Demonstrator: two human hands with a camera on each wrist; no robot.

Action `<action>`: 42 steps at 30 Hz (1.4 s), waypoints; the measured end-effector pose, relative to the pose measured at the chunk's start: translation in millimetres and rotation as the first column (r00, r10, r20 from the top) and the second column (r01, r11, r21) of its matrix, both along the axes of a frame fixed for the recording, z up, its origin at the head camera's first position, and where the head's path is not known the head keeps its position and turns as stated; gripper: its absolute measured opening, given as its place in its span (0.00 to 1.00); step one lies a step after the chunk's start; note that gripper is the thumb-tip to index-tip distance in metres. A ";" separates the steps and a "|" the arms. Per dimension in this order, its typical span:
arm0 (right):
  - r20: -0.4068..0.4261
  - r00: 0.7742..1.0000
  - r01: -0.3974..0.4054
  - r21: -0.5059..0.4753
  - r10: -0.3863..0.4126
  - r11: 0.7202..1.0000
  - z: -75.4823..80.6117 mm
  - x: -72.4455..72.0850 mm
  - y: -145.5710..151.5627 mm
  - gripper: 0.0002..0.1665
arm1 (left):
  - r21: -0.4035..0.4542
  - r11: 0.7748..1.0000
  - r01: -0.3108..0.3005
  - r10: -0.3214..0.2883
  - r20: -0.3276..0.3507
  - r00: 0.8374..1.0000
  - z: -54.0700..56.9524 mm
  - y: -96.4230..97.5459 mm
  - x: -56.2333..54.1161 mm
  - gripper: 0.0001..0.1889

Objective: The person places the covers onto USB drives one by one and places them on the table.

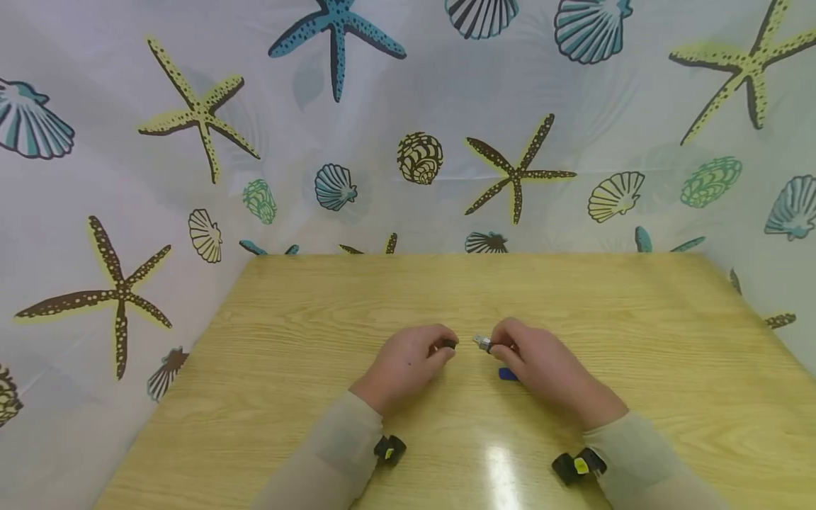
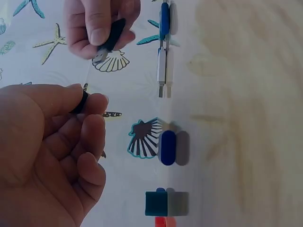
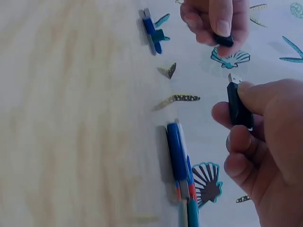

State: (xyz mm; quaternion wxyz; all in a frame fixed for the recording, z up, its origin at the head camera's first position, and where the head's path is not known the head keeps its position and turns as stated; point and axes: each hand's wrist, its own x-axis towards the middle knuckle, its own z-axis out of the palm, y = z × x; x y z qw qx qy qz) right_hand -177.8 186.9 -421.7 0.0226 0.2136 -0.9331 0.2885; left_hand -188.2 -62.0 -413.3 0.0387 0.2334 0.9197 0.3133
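In the head view my right hand pinches a USB stick between thumb and fingers, its metal plug pointing left. The right wrist view shows the stick's black body and bare plug. Facing it, my left hand pinches a small black cap at its fingertips. A gap separates cap and plug. Fingers hide most of the cap in the left wrist view. Partly behind the right hand, a small blue object lies on the table.
Both hands are over a wooden table. Cloth printed with starfish and shells surrounds its back and sides. Long pen-like objects, one blue, appear in the right wrist view. The left wrist view includes a teal block.
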 end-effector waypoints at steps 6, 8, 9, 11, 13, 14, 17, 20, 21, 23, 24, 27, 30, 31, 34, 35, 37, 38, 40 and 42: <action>-0.073 0.997 -0.040 -0.047 0.037 0.998 1.9 4.0 -11.3 0.05 | 0.023 0.998 0.053 -0.053 -0.002 0.999 1.3 2.2 3.4 0.10; -0.081 0.996 -0.043 -0.061 0.038 0.997 1.5 4.8 -13.2 0.06 | 0.034 0.997 0.063 -0.063 -0.004 0.998 1.7 2.3 4.7 0.09; -0.085 0.996 -0.045 -0.066 0.040 0.997 1.1 5.1 -13.9 0.06 | 0.038 0.997 0.066 -0.066 -0.005 0.998 1.8 2.4 5.3 0.09; -0.089 0.995 -0.044 -0.076 0.037 0.996 0.2 5.6 -14.4 0.06 | 0.046 0.997 0.066 -0.066 -0.006 0.998 2.3 2.6 6.1 0.09; -0.088 0.995 -0.046 -0.096 0.037 0.994 0.1 6.3 -14.9 0.05 | 0.049 0.997 0.058 -0.058 -0.003 0.998 2.7 3.0 6.8 0.08; -0.084 0.996 -0.050 -0.106 0.041 0.993 0.3 6.7 -15.3 0.05 | 0.049 0.997 0.052 -0.052 -0.001 0.999 2.9 3.2 7.1 0.08; -0.057 0.997 -0.065 -0.121 0.058 0.991 1.7 8.3 -17.2 0.06 | 0.047 0.998 0.043 -0.044 0.005 0.999 3.2 3.9 7.4 0.07; -0.027 0.997 -0.079 -0.122 0.076 0.989 3.2 10.4 -19.7 0.07 | 0.040 0.998 0.055 -0.055 0.008 0.998 2.4 4.9 7.0 0.07; -0.023 0.997 -0.081 -0.122 0.079 0.989 3.6 11.1 -20.4 0.07 | 0.038 0.997 0.061 -0.061 0.009 0.998 2.2 5.3 6.9 0.07; -0.024 0.996 -0.085 -0.126 0.083 0.988 3.8 12.0 -21.6 0.07 | 0.032 0.997 0.065 -0.065 0.014 0.998 1.9 5.9 6.8 0.08; -0.029 0.996 -0.086 -0.130 0.083 0.988 3.7 12.4 -21.8 0.07 | 0.028 0.997 0.066 -0.066 0.014 0.998 1.6 6.1 6.8 0.08; -0.048 0.996 -0.079 -0.136 0.073 0.988 2.5 13.0 -21.5 0.08 | 0.026 0.998 0.059 -0.059 0.015 0.998 1.3 6.6 6.9 0.07; -0.069 0.996 -0.064 -0.130 0.055 0.989 0.3 12.2 -20.5 0.10 | 0.029 0.998 0.055 -0.055 0.009 0.998 0.9 6.7 7.0 0.07; -0.074 0.996 -0.059 -0.128 0.050 0.990 -0.4 11.6 -20.3 0.10 | 0.029 0.998 0.056 -0.056 0.004 0.998 0.7 6.7 6.9 0.07; -0.078 0.996 -0.048 -0.124 0.038 0.991 -1.8 9.9 -19.8 0.08 | 0.025 0.998 0.059 -0.058 -0.009 0.998 0.5 6.9 6.8 0.07; -0.073 0.997 -0.044 -0.125 0.035 0.991 -1.9 9.6 -19.7 0.08 | 0.023 0.998 0.058 -0.058 -0.012 0.998 0.5 6.9 6.8 0.07; -0.054 0.998 -0.039 -0.126 0.033 0.991 -2.2 9.1 -19.7 0.06 | 0.020 0.998 0.054 -0.054 -0.012 0.998 1.1 7.4 7.0 0.06; -0.042 0.999 -0.039 -0.126 0.034 0.991 -2.4 9.1 -19.6 0.06 | 0.019 0.999 0.051 -0.051 -0.008 0.999 1.2 7.6 7.0 0.07; -0.023 0.999 -0.041 -0.124 0.039 0.991 -2.8 8.9 -19.7 0.05 | 0.015 0.999 0.044 -0.044 -0.001 0.999 1.9 8.2 7.5 0.07; -0.016 0.999 -0.046 -0.121 0.045 0.992 -3.3 8.9 -19.8 0.05 | 0.013 0.999 0.042 -0.042 0.005 0.999 2.6 8.6 7.9 0.07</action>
